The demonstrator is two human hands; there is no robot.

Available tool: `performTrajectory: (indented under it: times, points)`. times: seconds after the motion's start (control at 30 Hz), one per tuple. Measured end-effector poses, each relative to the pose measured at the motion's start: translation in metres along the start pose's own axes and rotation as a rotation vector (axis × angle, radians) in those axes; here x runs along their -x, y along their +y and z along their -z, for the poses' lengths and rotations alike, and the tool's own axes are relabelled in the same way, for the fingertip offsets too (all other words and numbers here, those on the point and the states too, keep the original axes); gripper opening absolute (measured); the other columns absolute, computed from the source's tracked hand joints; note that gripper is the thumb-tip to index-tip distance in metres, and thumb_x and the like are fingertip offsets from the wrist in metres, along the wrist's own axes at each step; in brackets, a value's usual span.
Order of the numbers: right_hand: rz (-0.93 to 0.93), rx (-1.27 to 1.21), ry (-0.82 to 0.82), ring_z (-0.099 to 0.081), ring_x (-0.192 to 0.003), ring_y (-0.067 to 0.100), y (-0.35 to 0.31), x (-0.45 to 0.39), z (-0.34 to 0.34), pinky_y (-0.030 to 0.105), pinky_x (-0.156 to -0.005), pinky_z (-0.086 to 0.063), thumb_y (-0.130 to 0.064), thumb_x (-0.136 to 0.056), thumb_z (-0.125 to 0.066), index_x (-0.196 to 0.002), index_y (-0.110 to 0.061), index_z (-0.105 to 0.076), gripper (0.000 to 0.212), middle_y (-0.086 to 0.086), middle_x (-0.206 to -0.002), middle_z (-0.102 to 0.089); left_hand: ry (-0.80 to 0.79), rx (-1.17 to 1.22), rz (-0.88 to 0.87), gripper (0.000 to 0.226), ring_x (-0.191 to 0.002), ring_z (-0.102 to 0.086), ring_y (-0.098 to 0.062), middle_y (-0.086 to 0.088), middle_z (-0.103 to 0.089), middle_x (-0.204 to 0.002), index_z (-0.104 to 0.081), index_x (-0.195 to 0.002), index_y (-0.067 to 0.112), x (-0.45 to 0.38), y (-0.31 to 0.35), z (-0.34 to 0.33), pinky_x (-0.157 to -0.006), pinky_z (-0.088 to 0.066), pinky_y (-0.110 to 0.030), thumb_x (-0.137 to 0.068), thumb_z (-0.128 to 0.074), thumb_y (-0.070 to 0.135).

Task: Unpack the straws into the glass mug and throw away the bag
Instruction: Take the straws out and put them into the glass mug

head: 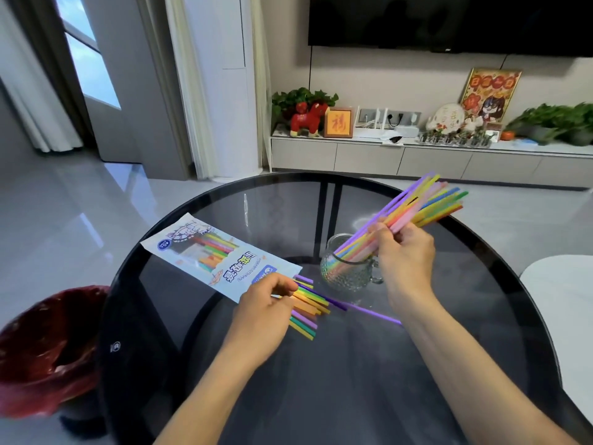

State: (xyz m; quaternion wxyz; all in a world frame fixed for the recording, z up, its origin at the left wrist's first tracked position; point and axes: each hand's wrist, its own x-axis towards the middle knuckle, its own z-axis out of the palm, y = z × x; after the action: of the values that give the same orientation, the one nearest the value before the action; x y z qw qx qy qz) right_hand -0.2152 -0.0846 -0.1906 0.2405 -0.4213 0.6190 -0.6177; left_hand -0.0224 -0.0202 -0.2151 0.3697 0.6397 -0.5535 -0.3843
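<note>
A glass mug (345,273) stands near the middle of the round dark glass table (353,364). My right hand (401,252) grips a bundle of coloured straws (423,203) whose lower ends sit inside the mug while the upper ends lean away to the right. The white printed straw bag (211,252) lies flat on the table to the left, with some straws inside. My left hand (266,303) rests at the bag's open end, fingers curled on the straw ends (309,311) sticking out. A single purple straw (369,311) lies loose on the table.
A bin lined with a red bag (48,351) stands on the floor by the table's left edge. A white seat (564,303) is at the right. A low TV cabinet (417,159) with ornaments and plants runs along the far wall.
</note>
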Motion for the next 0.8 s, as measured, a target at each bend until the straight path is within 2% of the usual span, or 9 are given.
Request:
performTrajectory:
  times: [0.1,0.23,0.37,0.47,0.53,0.57,0.63,0.7,0.8]
  points:
    - [-0.153,-0.045,-0.105,-0.073,-0.085,0.033,0.007,-0.007,0.007,0.051,-0.083,-0.059,-0.021,-0.088,-0.066,-0.078,-0.009,-0.069,0.016,0.017,-0.087,-0.074,-0.043,-0.003,0.015,0.021,-0.096,-0.062,-0.011,0.009,-0.069,-0.098,-0.067,-0.085,0.027,-0.001,-0.003,-0.001,-0.090,-0.050,-0.034,-0.091,-0.054,0.013]
    - [-0.156,-0.029,-0.230,-0.073,-0.076,0.024,-0.007,-0.011,0.034,0.041,-0.080,-0.061,-0.015,-0.090,-0.068,-0.076,-0.014,-0.071,0.014,0.013,-0.082,-0.075,-0.069,-0.001,0.002,0.016,-0.094,-0.062,-0.007,0.011,-0.068,-0.095,-0.068,-0.086,0.027,0.000,-0.002,-0.005,-0.085,-0.051,-0.030,-0.092,-0.057,0.017]
    - [-0.203,0.229,-0.353,-0.066,-0.058,0.026,-0.004,-0.010,0.064,0.049,-0.075,-0.062,-0.012,-0.081,-0.076,-0.064,-0.005,-0.071,0.019,0.023,-0.067,-0.071,-0.068,-0.018,0.019,0.012,-0.088,-0.064,-0.007,0.012,-0.069,-0.088,-0.067,-0.085,0.026,-0.001,-0.004,-0.007,-0.084,-0.053,-0.032,-0.091,-0.059,0.020]
    - [-0.171,0.660,-0.596,-0.065,-0.064,0.022,0.010,-0.005,0.073,0.042,-0.072,-0.060,-0.011,-0.076,-0.078,-0.073,-0.009,-0.073,0.006,0.006,-0.068,-0.070,-0.045,-0.084,0.004,0.008,-0.087,-0.066,-0.009,0.012,-0.070,-0.089,-0.065,-0.085,0.029,-0.002,-0.011,-0.006,-0.085,-0.055,-0.038,-0.089,-0.060,0.025]
    - [-0.060,1.042,-0.710,-0.068,-0.082,0.021,0.021,0.002,0.070,0.035,-0.079,-0.058,-0.022,-0.071,-0.080,-0.080,-0.024,-0.072,0.012,-0.001,-0.085,-0.071,0.002,-0.379,-0.132,0.009,-0.103,-0.059,-0.009,0.013,-0.066,-0.108,-0.060,-0.098,0.032,0.000,-0.015,-0.006,-0.089,-0.051,-0.035,-0.092,-0.055,0.027]
    - [-0.054,1.129,-0.742,-0.067,-0.087,0.021,0.025,0.007,0.067,0.033,-0.080,-0.056,-0.025,-0.071,-0.079,-0.077,-0.028,-0.068,0.013,-0.002,-0.089,-0.070,0.002,-0.527,-0.204,0.019,-0.118,-0.050,-0.012,0.011,-0.058,-0.127,-0.056,-0.112,0.033,0.000,-0.019,-0.007,-0.095,-0.047,-0.036,-0.094,-0.052,0.028]
    - [-0.035,1.162,-0.773,-0.066,-0.092,0.023,0.033,0.016,0.060,0.032,-0.079,-0.054,-0.023,-0.077,-0.072,-0.070,-0.029,-0.059,0.016,-0.001,-0.093,-0.067,-0.050,-0.685,-0.225,0.043,-0.144,-0.020,-0.019,0.005,-0.027,-0.156,-0.038,-0.138,0.033,-0.001,-0.026,-0.010,-0.111,-0.031,-0.042,-0.096,-0.047,0.034]
    - [0.035,1.196,-0.802,-0.062,-0.098,0.025,0.035,0.022,0.054,0.034,-0.079,-0.051,-0.021,-0.084,-0.063,-0.075,-0.028,-0.054,0.015,0.002,-0.102,-0.065,-0.122,-0.733,-0.165,0.051,-0.150,-0.001,-0.019,0.004,-0.008,-0.163,-0.025,-0.147,0.036,-0.004,-0.033,-0.011,-0.117,-0.019,-0.046,-0.098,-0.040,0.040]
    - [0.078,1.214,-0.846,-0.059,-0.098,0.028,0.033,0.025,0.050,0.036,-0.078,-0.047,-0.022,-0.091,-0.054,-0.084,-0.026,-0.050,0.009,0.004,-0.106,-0.063,-0.132,-0.741,-0.151,0.050,-0.150,0.001,-0.019,0.002,-0.007,-0.163,-0.026,-0.148,0.038,-0.009,-0.039,-0.007,-0.116,-0.023,-0.045,-0.100,-0.036,0.045]
